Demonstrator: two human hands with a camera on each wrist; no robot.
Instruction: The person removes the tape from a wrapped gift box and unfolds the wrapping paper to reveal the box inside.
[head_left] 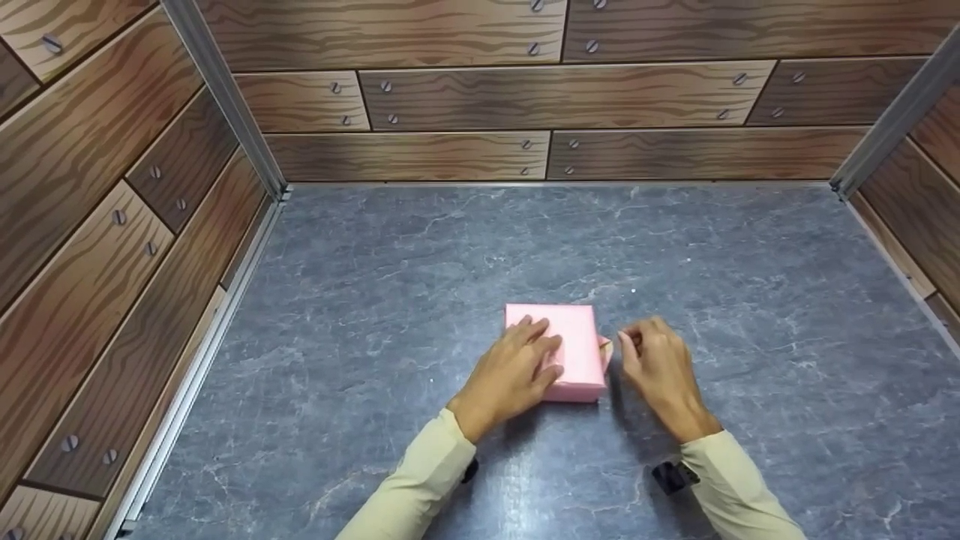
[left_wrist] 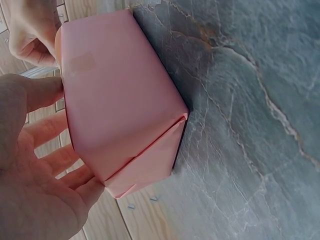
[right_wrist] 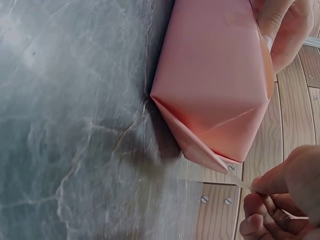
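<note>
A box wrapped in pink paper (head_left: 576, 330) sits on the grey marbled surface. My left hand (head_left: 510, 367) rests on its top with the fingers spread, holding it from the left. At the box's right end a folded paper flap (right_wrist: 195, 145) sticks out, not lying flat. Just right of that end, my right hand (head_left: 660, 367) pinches a thin clear strip of tape (right_wrist: 239, 182) between thumb and forefinger. The strip runs from the flap's tip to those fingertips. On the other end, the paper is folded into a closed diagonal seam (left_wrist: 142, 152).
Wood-patterned panels (head_left: 555, 97) wall the surface at the back and both sides, with metal strips (head_left: 225, 322) along the edges. A dark band device (head_left: 675, 476) is on the right wrist. Tiny white specks (head_left: 633, 290) lie beyond the box.
</note>
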